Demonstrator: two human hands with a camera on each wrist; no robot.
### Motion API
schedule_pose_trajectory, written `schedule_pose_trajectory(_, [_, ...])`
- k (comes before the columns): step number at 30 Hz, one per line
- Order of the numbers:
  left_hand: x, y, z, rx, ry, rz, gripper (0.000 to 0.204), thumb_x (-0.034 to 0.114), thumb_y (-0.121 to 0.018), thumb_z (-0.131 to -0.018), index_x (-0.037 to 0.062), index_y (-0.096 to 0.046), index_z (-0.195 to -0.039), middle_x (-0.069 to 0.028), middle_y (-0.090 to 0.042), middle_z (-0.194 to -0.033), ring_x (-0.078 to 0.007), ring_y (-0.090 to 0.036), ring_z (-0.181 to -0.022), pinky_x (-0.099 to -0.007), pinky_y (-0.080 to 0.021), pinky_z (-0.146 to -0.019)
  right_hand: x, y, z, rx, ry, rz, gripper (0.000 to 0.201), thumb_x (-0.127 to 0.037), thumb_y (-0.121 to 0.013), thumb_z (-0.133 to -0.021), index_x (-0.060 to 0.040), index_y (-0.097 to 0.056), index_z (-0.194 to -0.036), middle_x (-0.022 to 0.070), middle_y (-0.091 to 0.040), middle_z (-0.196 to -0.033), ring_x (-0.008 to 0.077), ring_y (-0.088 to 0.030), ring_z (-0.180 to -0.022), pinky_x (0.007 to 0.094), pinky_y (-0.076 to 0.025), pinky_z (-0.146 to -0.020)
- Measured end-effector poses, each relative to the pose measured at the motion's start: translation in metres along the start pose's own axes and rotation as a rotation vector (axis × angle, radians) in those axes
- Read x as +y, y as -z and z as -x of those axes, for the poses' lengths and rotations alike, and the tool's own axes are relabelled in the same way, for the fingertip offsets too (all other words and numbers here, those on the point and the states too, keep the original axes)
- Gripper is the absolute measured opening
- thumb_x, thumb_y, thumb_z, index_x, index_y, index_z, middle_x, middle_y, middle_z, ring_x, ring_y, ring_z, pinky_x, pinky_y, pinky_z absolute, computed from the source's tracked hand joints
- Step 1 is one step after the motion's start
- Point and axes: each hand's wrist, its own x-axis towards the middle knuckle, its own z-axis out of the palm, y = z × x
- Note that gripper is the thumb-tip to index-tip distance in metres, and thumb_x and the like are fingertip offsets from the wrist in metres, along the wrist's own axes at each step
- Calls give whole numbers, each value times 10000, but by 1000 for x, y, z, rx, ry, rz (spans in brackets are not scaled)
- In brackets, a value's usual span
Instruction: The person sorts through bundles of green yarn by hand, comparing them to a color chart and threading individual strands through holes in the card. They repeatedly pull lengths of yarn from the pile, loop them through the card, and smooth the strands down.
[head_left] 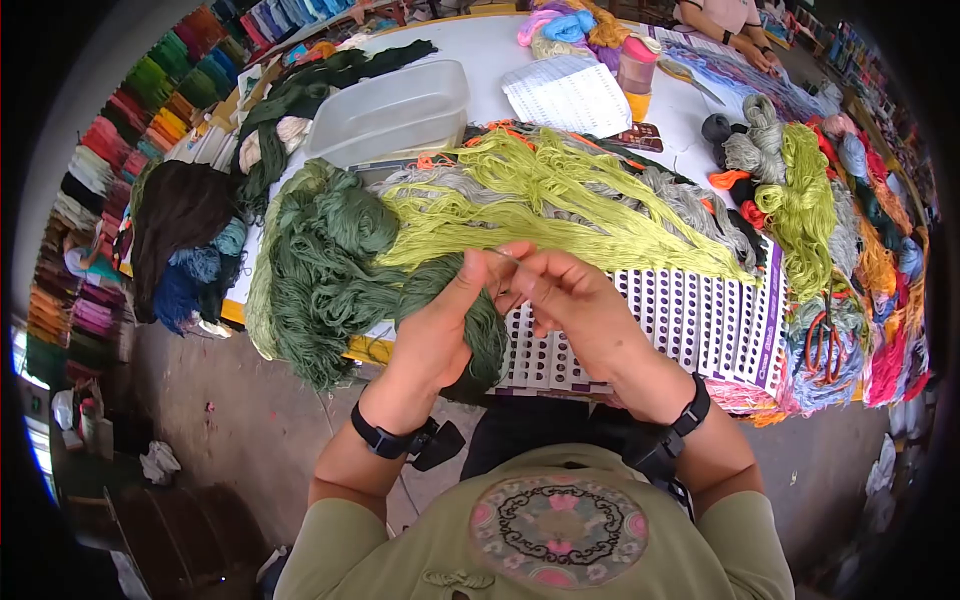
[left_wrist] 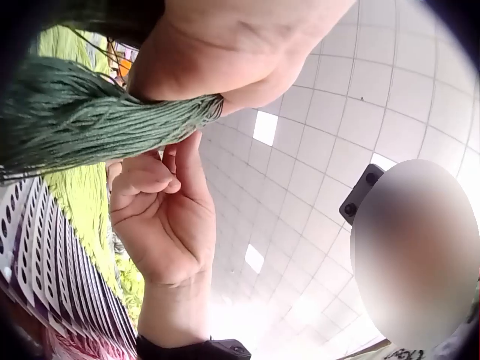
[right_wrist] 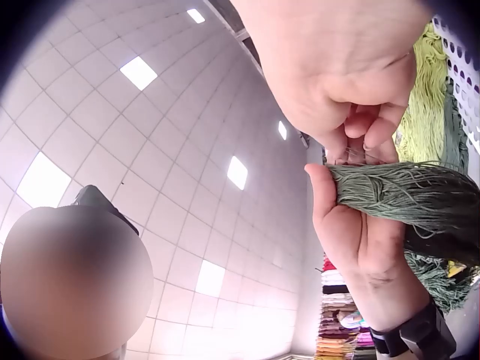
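Note:
A bundle of dark green thread (right_wrist: 405, 196) lies across the left hand (right_wrist: 356, 232), whose thumb and fingers curl round its end. In the head view the left hand (head_left: 435, 330) is upright at the table's front edge, beside a heap of dark green skeins (head_left: 335, 250). Close against its fingertips, the right hand (head_left: 585, 310) has its thumb and forefinger pinched together at the end of the bundle. A fine strand seems to run between the two hands. The left wrist view shows the right hand (left_wrist: 169, 217) just below the green bundle (left_wrist: 112, 120), fingers bent.
Yellow-green skeins (head_left: 560, 200) lie behind the hands, over white cards with rows of holes (head_left: 660, 320). Farther back are a clear plastic tub (head_left: 395, 110), paper sheets (head_left: 567, 95) and a pink-lidded cup (head_left: 637, 72). Red-handled scissors (head_left: 822, 345) lie at the right, among coloured skeins.

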Motion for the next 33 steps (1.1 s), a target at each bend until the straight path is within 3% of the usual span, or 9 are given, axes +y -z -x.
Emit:
schedule_pose_trajectory(3, [1, -2, 1, -26, -13, 106, 722, 552, -289, -963, -56, -379, -1342, -141, -483, -1312, -207, -463, -1204, -358, -347, -1038, -4, -3, 1, 37, -35, -178, 130, -191, -586, -918, -72, -629, -948, -12, -618, -839, 57, -557, -726, 205, -427, -611])
schedule_pose_trajectory(5, [-1, -3, 3, -33, -16, 148, 741, 569, -277, -958, -57, -374, -1342, -143, -483, -1309, -215, -463, -1209, -362, -346, -1040, 2, -3, 0, -2, -1, 127, 129, -184, -567, -929, -67, -610, -963, 0, -625, -863, 68, -559, -715, 213, -435, -608])
schedule_pose_trajectory(9, [-9, -1, 0, -16, -12, 15, 767, 589, -253, -950, -60, -366, -1342, -147, -490, -1298, -227, -460, -1221, -373, -346, -1051, 8, -4, -2, -11, 68, 247, 126, -182, -560, -932, -73, -599, -982, 4, -625, -850, 72, -559, -704, 221, -431, -587])
schedule_pose_trajectory(14, [-5, 3, 4, 26, 48, 43, 737, 568, -247, -961, -55, -396, -1325, -142, -514, -1267, -203, -459, -1216, -360, -333, -1054, 11, 14, -3, 52, -174, -508, 145, -177, -582, -921, -60, -604, -1003, 1, -617, -804, 81, -569, -724, 232, -427, -581])
schedule_pose_trajectory(18, [-11, 8, 2, 10, 1, 105, 668, 530, -268, -976, -22, -454, -1302, -121, -524, -1262, -185, -461, -1203, -351, -297, -1065, 13, 2, -2, 50, -171, -305, 149, -172, -597, -912, -42, -617, -982, -4, -613, -805, 67, -536, -706, 227, -419, -606])
schedule_pose_trajectory(21, [-10, -3, 4, 23, -49, -52, 638, 514, -297, -978, -6, -463, -1308, -116, -508, -1291, -186, -463, -1198, -350, -288, -1067, 11, -12, -3, 30, -4, -13, 128, -171, -643, -879, -46, -635, -856, -41, -569, -763, 22, -454, -684, 209, -372, -620])
schedule_pose_trajectory(22, [-9, -6, 5, 56, -70, -191, 631, 510, -308, -977, -1, -462, -1315, -114, -499, -1306, -187, -464, -1195, -351, -289, -1064, 13, -10, -3, 31, -5, -15, 128, -171, -643, -879, -46, -635, -856, -41, -569, -763, 22, -454, -684, 209, -372, -620])
schedule_pose_trajectory(26, [-7, 3, 3, 15, -12, 37, 537, 416, -385, -988, -13, -484, -1295, -106, -502, -1306, -180, -467, -1191, -336, -360, -1012, 12, -4, -2, 51, -61, -132, 104, -180, -632, -880, -75, -634, -880, -46, -581, -801, 22, -478, -697, 196, -360, -605])
schedule_pose_trajectory(33, [-15, 10, 1, 82, -42, -14, 456, 343, -417, -992, -24, -527, -1239, -100, -566, -1201, -179, -524, -1089, -338, -407, -960, 14, -2, -2, 18, -133, -318, 106, -204, -589, -910, -100, -606, -925, -50, -570, -811, 34, -447, -636, 205, -373, -574])
